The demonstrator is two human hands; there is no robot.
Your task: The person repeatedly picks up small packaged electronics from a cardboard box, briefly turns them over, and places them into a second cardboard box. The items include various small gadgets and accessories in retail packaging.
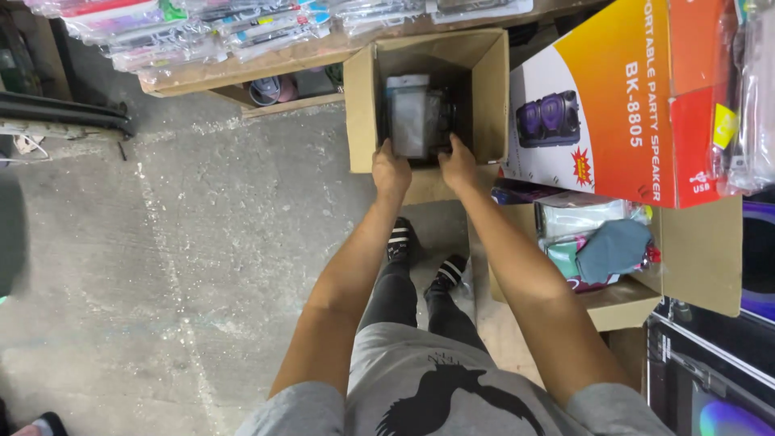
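Both arms reached straight down into an open brown cardboard box [484,97] that stood on the grey concrete floor [186,242], just in front of the person's striped slippers. The left hand [391,171] and the right hand [458,164] met at the box's near edge, each curled onto a lower corner of a stack of clear-wrapped packets [414,117] inside. The fingertips dipped behind the near edge and the packets, so how tightly each hand was closed on the stack could not be told.

The stack sat upright against the left wall of the box, filling roughly half its width. Its plastic wrapping was glossy and pale, grey-white on the front with a lighter band along the top edge, and something dark showed through on its right side. The rest of the box's inside lay in deep shadow. The box's flaps stood open, with the near flap folded down toward the feet.

Just beside the box's right wall leaned a large orange, white and red carton [613,105] picturing a purple speaker. Below that, another open box [694,250] held bagged goods, among them a grey cloth piece [615,249]. Beyond the far edge of the box, a low wooden shelf [282,55] carried rows of wrapped packets.
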